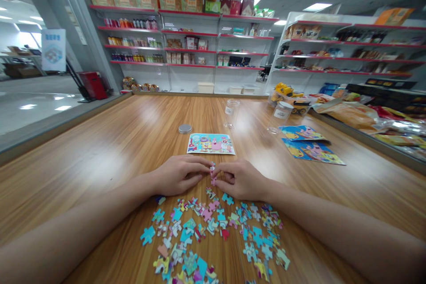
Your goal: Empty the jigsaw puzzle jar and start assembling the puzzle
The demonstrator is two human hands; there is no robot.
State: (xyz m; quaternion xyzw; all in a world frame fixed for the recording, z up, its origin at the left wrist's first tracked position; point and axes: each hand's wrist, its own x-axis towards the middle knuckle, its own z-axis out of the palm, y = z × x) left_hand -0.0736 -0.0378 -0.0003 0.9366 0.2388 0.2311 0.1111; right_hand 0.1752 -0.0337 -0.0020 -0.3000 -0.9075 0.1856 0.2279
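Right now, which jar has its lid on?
The right-hand jar, nearer the blue sheets: a pale lid caps it, while the other jar shows none.

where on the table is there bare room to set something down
Bare tabletop lies left of the silver lid and between the picture card and blue cartoon sheets. The near middle is crowded with puzzle pieces.

Bright ceiling panels (317, 7); glare on tabletop (149, 120); edges stretched.
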